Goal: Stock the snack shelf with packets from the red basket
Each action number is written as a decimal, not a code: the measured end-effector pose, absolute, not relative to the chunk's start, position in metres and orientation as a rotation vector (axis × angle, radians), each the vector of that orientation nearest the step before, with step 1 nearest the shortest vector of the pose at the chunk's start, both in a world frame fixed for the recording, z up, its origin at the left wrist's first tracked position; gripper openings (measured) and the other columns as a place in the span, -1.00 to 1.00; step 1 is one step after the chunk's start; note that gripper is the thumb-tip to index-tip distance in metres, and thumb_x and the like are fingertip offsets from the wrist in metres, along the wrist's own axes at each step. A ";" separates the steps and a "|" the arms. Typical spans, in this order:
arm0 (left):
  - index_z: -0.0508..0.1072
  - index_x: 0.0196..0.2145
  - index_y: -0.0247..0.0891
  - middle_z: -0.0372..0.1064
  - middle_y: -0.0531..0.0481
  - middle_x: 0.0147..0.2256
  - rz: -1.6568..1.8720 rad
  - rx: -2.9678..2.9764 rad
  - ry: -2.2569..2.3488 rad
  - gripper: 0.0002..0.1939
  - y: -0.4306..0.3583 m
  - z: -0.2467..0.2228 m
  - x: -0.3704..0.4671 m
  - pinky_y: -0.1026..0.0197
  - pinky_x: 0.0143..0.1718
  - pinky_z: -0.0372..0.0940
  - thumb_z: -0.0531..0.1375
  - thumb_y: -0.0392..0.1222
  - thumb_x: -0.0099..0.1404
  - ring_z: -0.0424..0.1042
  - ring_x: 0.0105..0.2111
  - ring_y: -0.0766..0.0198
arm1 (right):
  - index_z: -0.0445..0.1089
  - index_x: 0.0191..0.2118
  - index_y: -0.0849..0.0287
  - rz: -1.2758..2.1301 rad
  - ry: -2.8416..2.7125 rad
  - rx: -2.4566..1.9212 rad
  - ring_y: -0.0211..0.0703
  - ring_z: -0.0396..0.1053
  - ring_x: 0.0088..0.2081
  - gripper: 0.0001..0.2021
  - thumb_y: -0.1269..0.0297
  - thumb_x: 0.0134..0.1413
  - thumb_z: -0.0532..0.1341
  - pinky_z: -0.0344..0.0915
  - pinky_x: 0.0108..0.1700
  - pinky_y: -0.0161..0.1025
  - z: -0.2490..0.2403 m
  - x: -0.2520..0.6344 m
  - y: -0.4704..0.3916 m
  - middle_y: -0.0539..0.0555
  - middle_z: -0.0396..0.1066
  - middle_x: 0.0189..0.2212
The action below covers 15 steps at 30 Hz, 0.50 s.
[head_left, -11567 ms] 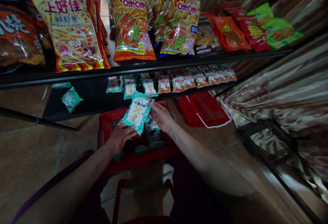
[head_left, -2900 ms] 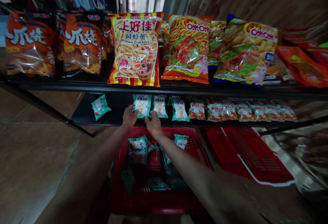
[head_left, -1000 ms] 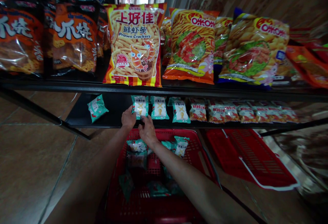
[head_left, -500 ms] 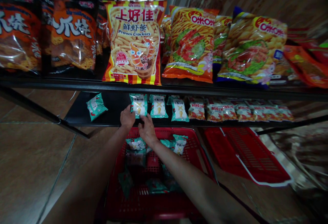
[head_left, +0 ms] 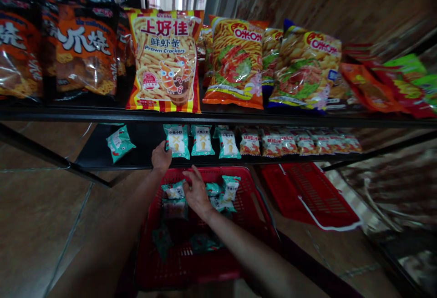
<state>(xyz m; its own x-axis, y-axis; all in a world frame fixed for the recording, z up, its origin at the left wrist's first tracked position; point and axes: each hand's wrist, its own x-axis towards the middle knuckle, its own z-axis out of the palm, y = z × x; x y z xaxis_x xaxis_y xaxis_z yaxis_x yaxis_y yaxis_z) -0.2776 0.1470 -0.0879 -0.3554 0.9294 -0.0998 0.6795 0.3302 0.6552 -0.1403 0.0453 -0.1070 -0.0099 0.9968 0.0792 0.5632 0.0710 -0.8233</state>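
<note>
My left hand (head_left: 161, 157) is at the lower shelf, its fingers closed at the left edge of a teal-and-white snack bag (head_left: 177, 142) that stands upright. Part of the fingers is hidden behind the bag's edge. My right hand (head_left: 197, 192) is over the red basket (head_left: 254, 202), fingers apart, with nothing seen in it. Several more teal snack bags lie in the basket, one (head_left: 175, 190) just left of my right fingers and another (head_left: 231, 189) at the right. Beside the held bag on the shelf stand a second teal bag (head_left: 202, 141) and a third (head_left: 228, 144).
A lone teal bag (head_left: 119, 144) leans on the left of the lower shelf (head_left: 90, 154). Red-and-white snack bags (head_left: 250, 142) line its right. Large chip bags (head_left: 165, 61) crowd the upper shelf just above. Another red basket (head_left: 307, 193) stands on the floor at the right.
My right hand has drawn back from the bag at the shelf, down over the basket, its fingers spreading. My left hand stays by the bag. The view has shifted slightly right.
</note>
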 end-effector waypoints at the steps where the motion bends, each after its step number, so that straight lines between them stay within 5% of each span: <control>1: 0.35 0.04 -0.20 0.40 -0.12 -0.02 0.725 1.408 2.146 -0.60 0.145 -0.087 -0.277 0.22 -0.02 0.18 0.10 -0.22 0.22 0.36 -0.03 0.18 | 0.41 -0.12 0.19 0.806 -1.648 -1.587 -0.10 0.09 0.24 -0.65 0.52 -0.06 0.08 0.14 0.20 -0.07 -0.108 -0.137 0.039 0.18 0.27 0.10; 8: 0.44 -0.05 -0.32 0.40 -0.19 -0.04 0.919 1.356 2.203 -0.64 0.125 -0.054 -0.267 0.17 0.05 0.17 -0.01 -0.33 0.25 0.34 0.00 0.14 | 0.45 -0.27 0.12 0.876 -1.544 -1.715 -0.10 0.32 0.03 -0.71 0.52 -0.13 0.09 0.26 0.09 -0.09 -0.133 -0.102 -0.009 0.11 0.40 -0.08; 15: 0.49 -0.19 -0.31 0.45 -0.09 -0.14 1.061 1.521 1.774 -0.73 0.065 -0.005 -0.223 0.26 0.00 0.24 0.04 -0.38 0.23 0.41 -0.09 0.27 | 0.44 -0.47 0.10 1.062 -1.375 -1.787 -0.10 0.44 -0.30 -0.84 0.42 -0.20 0.13 0.38 -0.18 -0.16 -0.136 -0.079 -0.069 0.08 0.49 -0.38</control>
